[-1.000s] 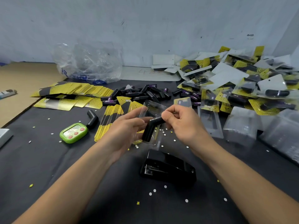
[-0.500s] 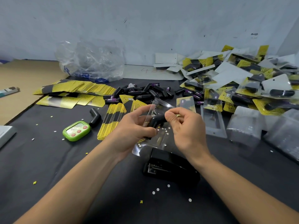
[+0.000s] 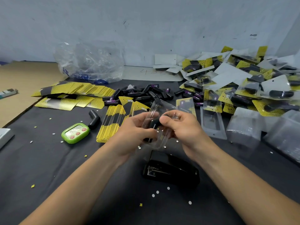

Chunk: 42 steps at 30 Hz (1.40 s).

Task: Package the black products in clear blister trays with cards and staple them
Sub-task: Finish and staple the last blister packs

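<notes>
Head view, looking down at a dark table (image 3: 48,159). We see two bare hands held together in mid-air, just beyond a black stapler (image 3: 172,172). The left hand (image 3: 134,134) curls fingers and thumb round the edge of a clear blister tray (image 3: 159,108). The right hand (image 3: 184,129) pinches a bent black product (image 3: 153,125) against the tray. Behind them lie a fanned stack of yellow cards (image 3: 112,124) and a heap of loose black products (image 3: 146,93). Finished packs (image 3: 243,78) pile up at far right. A green timer (image 3: 75,133) sits to the left.
</notes>
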Each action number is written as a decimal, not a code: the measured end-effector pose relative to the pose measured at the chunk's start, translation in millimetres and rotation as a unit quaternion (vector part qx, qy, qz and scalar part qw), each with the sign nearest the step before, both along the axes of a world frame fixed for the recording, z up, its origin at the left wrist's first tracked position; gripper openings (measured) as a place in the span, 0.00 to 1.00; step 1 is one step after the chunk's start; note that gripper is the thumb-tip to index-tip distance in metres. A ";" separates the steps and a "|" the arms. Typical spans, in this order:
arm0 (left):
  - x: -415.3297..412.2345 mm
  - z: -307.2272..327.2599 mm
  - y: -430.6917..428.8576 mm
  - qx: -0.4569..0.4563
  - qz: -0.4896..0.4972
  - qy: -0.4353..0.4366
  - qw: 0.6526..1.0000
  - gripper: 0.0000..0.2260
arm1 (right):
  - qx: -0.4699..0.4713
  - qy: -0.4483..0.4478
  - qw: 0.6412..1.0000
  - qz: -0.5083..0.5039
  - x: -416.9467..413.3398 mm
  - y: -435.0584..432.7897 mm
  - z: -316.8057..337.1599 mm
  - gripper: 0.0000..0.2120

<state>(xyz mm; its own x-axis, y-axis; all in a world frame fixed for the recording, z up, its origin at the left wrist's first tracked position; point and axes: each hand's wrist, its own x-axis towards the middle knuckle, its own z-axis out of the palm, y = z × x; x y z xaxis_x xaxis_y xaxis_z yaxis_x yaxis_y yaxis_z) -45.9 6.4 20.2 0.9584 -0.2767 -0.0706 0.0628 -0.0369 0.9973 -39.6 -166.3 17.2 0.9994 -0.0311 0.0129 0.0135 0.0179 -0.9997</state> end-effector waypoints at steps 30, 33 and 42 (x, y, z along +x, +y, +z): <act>24.6 25.9 61.7 -0.083 0.226 0.035 0.970 0.30 | -0.474 -0.064 0.866 0.147 31.5 18.0 -9.5 0.17; 23.9 24.2 60.3 -0.091 0.223 0.037 0.970 0.30 | -0.389 -0.092 0.911 0.105 25.2 12.6 -0.5 0.11; 17.1 15.4 44.5 -0.092 0.180 0.045 0.978 0.26 | -0.393 -0.279 0.868 -0.115 -6.9 -23.0 59.0 0.08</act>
